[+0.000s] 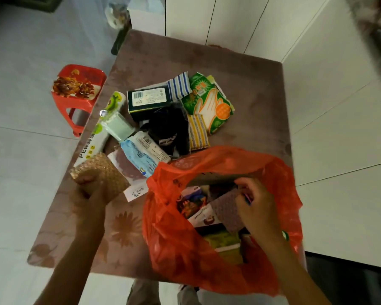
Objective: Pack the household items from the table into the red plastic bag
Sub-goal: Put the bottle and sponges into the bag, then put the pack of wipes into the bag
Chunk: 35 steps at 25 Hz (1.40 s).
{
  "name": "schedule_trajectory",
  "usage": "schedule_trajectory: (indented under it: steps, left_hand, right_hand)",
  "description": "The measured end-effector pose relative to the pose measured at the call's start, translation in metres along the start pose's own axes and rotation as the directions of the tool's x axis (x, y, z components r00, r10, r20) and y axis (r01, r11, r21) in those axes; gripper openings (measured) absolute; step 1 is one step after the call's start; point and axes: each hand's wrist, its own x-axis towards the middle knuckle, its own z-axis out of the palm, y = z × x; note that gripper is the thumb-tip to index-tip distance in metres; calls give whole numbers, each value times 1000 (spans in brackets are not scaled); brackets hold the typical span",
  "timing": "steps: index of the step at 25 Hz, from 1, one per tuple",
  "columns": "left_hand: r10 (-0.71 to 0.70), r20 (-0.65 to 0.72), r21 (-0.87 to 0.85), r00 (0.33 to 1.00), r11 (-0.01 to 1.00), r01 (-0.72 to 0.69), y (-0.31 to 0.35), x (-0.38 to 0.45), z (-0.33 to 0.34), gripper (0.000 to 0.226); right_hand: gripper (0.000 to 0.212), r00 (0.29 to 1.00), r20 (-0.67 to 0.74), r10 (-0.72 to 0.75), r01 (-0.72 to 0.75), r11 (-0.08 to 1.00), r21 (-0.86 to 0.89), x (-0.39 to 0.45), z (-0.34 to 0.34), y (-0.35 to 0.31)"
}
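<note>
The red plastic bag [174, 245] stands open on the table's near right part, with several packets inside. My right hand [257, 205] is inside its mouth, fingers closed on a brown-purple scouring pad [228, 211]. My left hand [90, 190] hovers over the table's near left, gripping a tan woven pad [107, 172]. A pile remains mid-table: a cling-film box [97, 133], a dark box [148, 100], a green glove packet [211, 102], a blue-white packet [145, 153], a black pouch [169, 128] and a yellow striped cloth [198, 133].
The table [240, 69] has a mauve flowered cover and sits against white cabinets [240, 20] at the back. A red plastic stool [79, 89] stands on the tiled floor to the left. White tiled surface lies to the right.
</note>
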Motion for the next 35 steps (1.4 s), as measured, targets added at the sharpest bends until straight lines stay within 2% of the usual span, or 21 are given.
schedule_trajectory:
  steps: [1, 2, 3, 4, 5, 6, 7, 8, 9, 11, 13, 14, 15, 16, 18, 20, 23, 26, 30, 33, 35]
  left_hand:
    - [56, 30, -49, 998, 997, -55, 9, -12, -2, 26]
    - [126, 126, -46, 984, 992, -121, 19, -31, 0, 31]
    - [181, 271, -42, 945, 983, -176, 25, -55, 9, 32]
    - [227, 440, 32, 869, 963, -267, 31, -79, 23, 27]
    - [231, 594, 92, 770, 932, -350, 35, -102, 43, 21]
    - [186, 725, 182, 663, 877, -444, 31, -118, 61, 23]
    - [132, 815, 241, 564, 807, -539, 21, -131, 77, 32]
    - [93, 857, 277, 507, 747, -605, 17, -137, 85, 40]
    - [91, 844, 294, 529, 747, -596, 12, -138, 90, 43]
    - [153, 719, 317, 678, 797, -515, 20, -131, 81, 40]
    - [165, 479, 329, 862, 877, -351, 27, -102, 70, 28]
    - [113, 319, 293, 941, 932, -211, 29, -78, 68, 23]
    - [20, 170, 240, 985, 969, -61, 20, -43, 67, 20]
    - [-106, 89, 201, 990, 976, 87, 16, -15, 69, 22]
    - [-369, 96, 222, 924, 913, 342, -8, 34, 81, 39]
    - [-489, 132, 277, 862, 853, 442, -32, 57, 99, 40]
    - [-463, 37, 227, 885, 867, 444, -41, 65, 124, 32]
    - [-452, 7, 203, 892, 874, 441, -38, 70, 127, 38]
    - [-397, 60, 84, 916, 916, 392, -21, 67, 99, 37]
    - [-243, 145, 2, 959, 969, 246, 18, 61, 57, 26]
    - [-128, 263, -71, 956, 986, 152, 47, 50, 32, 28]
  right_hand:
    - [29, 999, 21, 40, -42, 994, 101, -7, -8, -7]
    - [28, 993, 104, 58, -81, 969, 235, -15, -16, -16]
    - [33, 967, 251, 53, -161, 886, 434, -21, -21, -26]
    - [47, 922, 386, 37, -278, 756, 593, -23, -24, -35]
    - [60, 881, 471, 39, -384, 640, 666, -23, -24, -41]
    - [62, 866, 494, 76, -441, 582, 683, -20, -21, -45]
    - [56, 877, 458, 143, -441, 618, 651, -17, -17, -44]
    - [46, 904, 361, 230, -407, 724, 557, -12, -14, -43]
    - [39, 923, 255, 289, -377, 814, 441, -7, -11, -38]
    - [36, 938, 188, 293, -333, 910, 248, 1, -3, -25]
    - [40, 979, 60, 194, -197, 979, 51, 1, 6, -17]
    - [38, 989, -33, 142, -142, 990, -6, -1, 10, -15]
    - [37, 989, -103, 106, -108, 994, -13, -6, 11, -16]
    - [35, 986, -145, 82, -82, 997, 2, -11, 10, -19]
    - [33, 984, -167, 68, -68, 998, 6, -21, 11, -20]
    - [33, 982, -165, 97, -101, 995, -18, -35, 18, -12]
    - [34, 984, -156, 91, -92, 996, 0, -47, 17, 1]
    - [24, 988, -135, 70, -71, 997, -2, -51, 20, 1]
    - [15, 985, -100, 142, -135, 988, 73, -43, 18, -18]
    - [19, 986, -107, 125, -105, 980, 170, -35, 2, -37]
    - [17, 987, -131, 91, -50, 956, 288, -30, -5, -52]
